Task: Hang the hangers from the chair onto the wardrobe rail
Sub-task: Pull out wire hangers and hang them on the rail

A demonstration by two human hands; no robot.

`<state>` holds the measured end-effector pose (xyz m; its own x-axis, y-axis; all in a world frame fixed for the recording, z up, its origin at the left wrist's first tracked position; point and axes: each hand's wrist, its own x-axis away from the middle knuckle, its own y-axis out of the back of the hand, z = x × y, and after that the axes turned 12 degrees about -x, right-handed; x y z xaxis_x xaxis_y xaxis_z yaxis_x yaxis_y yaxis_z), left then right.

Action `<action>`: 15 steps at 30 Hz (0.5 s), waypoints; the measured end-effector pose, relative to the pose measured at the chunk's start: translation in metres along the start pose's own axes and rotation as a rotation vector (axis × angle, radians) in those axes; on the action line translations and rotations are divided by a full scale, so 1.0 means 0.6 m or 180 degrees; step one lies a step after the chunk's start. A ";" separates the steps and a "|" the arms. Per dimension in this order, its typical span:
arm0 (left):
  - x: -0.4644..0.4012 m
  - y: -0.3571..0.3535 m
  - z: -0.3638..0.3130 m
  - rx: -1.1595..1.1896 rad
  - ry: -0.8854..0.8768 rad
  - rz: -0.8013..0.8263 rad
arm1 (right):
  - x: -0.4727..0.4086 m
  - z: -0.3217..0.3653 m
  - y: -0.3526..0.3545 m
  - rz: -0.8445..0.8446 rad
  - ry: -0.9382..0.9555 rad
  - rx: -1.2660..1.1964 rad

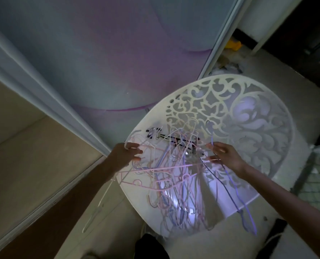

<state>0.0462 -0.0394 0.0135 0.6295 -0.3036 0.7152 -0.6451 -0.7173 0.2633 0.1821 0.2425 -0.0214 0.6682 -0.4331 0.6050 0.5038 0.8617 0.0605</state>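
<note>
- A view from the person's head, looking down at a white plastic chair [249,113] standing beside a sliding wardrobe door [103,53]. The light is dim and bluish.
- The chair is rounded, its back cut through with a lacy pattern of scrolling leaves. Its smooth seat shines where light catches it.
- A tangled heap of thin hangers [174,176] lies across the seat, pink, lilac and white. They look like slim plastic or coated wire, with hooks and shoulders crossed over one another. Some spill past the front edge of the seat.
- A darker clip hanger [166,139] with small metal clips lies at the back of the heap.
- The left hand [126,153] is at the left edge of the heap. Its fingers are curled round the hook of a white hanger [106,189], which hangs down beside the chair towards the floor, probably lifted out to free it from the tangle.
- The right hand [223,154] reaches in from the right. Its fingers are pinched on a lilac hanger [235,191] near the hook, and the rest trails down past the seat edge.
- Both hands seem to be teasing single hangers apart, since the pile would snag if lifted whole.
- The wardrobe rail is not in view, so nothing shows as hung yet.
</note>
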 end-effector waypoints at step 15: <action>-0.005 -0.211 0.051 -0.1815 -0.1491 -0.0232 | 0.101 -0.138 0.074 -0.1558 0.0256 0.0020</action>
<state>0.1395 0.0328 -0.0417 0.7158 -0.5949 0.3656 -0.6392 -0.3476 0.6860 0.2907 0.2328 -0.0479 0.3943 -0.8061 0.4413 0.7657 0.5537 0.3272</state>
